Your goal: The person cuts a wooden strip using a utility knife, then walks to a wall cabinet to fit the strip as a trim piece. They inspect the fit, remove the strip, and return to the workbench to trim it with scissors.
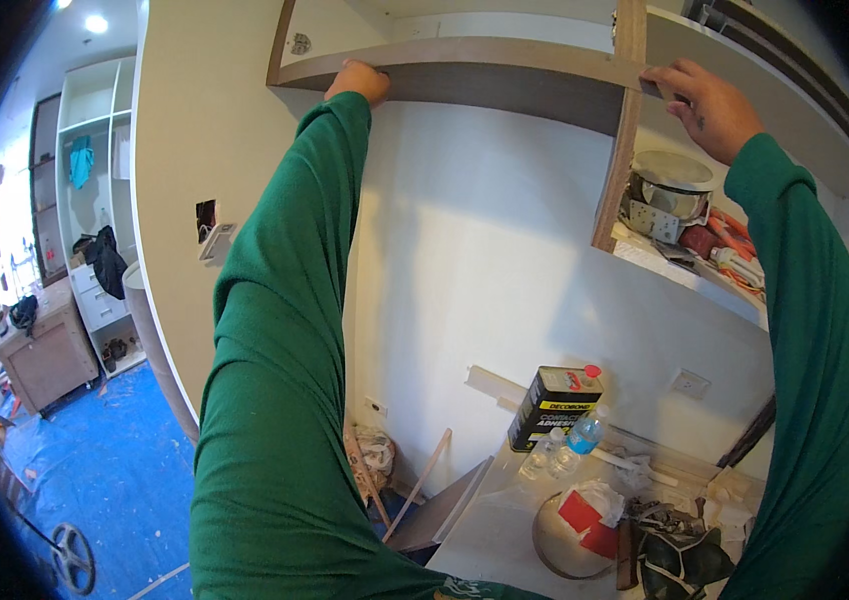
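Both my arms reach up in green sleeves to a wall cabinet. A long wood-grain board [485,52] runs across the front of the cabinet's bottom, its right end crossing an upright panel [617,170]. Near the board's left end, my left hand [359,82] is closed around its lower edge, with the fingers partly hidden. My right hand [713,108] is closed at the board's right end, beside the upright panel, thumb and fingers curled over it. Under the right hand, an open shelf [655,252] bears a round clear-sided container [673,185], orange-handled items and other clutter.
Below stands a worktop [480,520] with a black adhesive can [555,405], plastic bottles [585,432], a round disc-like piece [555,540] and dark gloves [680,565]. Leaning boards [440,505] are beside it. Blue sheeting [130,450] covers the floor at left, near a wooden crate [50,345].
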A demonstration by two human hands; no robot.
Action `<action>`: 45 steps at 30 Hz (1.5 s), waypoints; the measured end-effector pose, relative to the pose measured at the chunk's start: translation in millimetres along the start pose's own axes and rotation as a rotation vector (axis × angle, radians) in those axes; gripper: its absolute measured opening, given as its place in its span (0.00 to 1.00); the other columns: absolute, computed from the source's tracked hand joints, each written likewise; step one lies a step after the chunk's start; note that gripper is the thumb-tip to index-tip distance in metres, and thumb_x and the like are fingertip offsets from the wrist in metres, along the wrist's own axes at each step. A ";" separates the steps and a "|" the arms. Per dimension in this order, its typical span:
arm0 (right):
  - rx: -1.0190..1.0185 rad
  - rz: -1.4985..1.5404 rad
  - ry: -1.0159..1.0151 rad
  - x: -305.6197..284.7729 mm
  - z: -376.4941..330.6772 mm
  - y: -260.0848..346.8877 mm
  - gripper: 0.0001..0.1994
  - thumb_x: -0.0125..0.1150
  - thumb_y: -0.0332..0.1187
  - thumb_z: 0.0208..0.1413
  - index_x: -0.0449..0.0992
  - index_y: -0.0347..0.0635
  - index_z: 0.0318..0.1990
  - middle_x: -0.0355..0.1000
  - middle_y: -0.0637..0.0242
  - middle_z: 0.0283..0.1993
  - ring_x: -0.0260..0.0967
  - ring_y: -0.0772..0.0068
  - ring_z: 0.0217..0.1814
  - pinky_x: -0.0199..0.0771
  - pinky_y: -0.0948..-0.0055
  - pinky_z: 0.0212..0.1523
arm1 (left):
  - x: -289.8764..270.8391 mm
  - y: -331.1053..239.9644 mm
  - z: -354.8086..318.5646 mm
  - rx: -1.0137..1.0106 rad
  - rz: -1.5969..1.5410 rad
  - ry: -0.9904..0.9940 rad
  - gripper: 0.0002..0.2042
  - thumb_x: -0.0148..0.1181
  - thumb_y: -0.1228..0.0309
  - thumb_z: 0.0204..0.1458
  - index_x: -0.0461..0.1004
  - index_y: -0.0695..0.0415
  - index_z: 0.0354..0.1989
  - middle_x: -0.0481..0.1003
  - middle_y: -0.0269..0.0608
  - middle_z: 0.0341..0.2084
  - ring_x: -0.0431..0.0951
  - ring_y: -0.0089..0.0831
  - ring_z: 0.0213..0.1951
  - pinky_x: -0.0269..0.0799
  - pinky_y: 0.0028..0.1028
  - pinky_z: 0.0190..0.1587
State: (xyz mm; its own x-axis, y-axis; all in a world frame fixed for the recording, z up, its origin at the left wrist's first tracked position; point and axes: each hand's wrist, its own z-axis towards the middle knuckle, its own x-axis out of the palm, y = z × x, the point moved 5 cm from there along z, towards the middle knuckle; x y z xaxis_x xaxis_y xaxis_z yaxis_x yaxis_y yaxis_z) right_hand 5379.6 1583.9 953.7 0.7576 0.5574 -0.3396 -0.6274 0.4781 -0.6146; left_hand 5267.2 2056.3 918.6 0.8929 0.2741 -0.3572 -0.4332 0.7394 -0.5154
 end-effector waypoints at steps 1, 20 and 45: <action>0.002 0.021 -0.002 0.8 -0.1 -1.5 0.19 0.56 0.27 0.58 0.70 0.54 0.57 0.68 0.61 0.46 0.72 0.54 0.46 0.75 0.57 0.47 | -1.8 -1.7 -2.8 -0.003 0.000 -0.005 0.31 0.51 0.53 0.57 0.63 0.73 0.57 0.70 0.65 0.54 0.71 0.55 0.57 0.66 0.41 0.60; -0.053 0.020 -0.042 -0.9 -0.2 0.9 0.19 0.57 0.26 0.56 0.70 0.51 0.57 0.68 0.59 0.47 0.71 0.51 0.47 0.74 0.56 0.48 | -1.9 -2.2 -4.9 0.017 0.005 0.010 0.31 0.53 0.55 0.57 0.61 0.73 0.57 0.71 0.65 0.52 0.72 0.54 0.56 0.67 0.40 0.59; -0.080 0.041 -0.079 5.9 -1.3 -7.3 0.22 0.58 0.24 0.56 0.69 0.53 0.57 0.69 0.61 0.49 0.71 0.54 0.45 0.74 0.60 0.46 | 4.3 9.4 10.7 0.118 0.084 -0.014 0.31 0.52 0.54 0.59 0.58 0.71 0.59 0.72 0.67 0.51 0.72 0.57 0.56 0.67 0.42 0.59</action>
State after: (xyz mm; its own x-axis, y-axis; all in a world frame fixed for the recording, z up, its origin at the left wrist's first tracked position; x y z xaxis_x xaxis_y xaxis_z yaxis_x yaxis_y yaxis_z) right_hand 5388.9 1582.8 955.3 0.7130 0.6285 -0.3109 -0.6390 0.4000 -0.6570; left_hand 5268.2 2071.0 920.6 0.8561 0.3461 -0.3837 -0.4897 0.7805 -0.3887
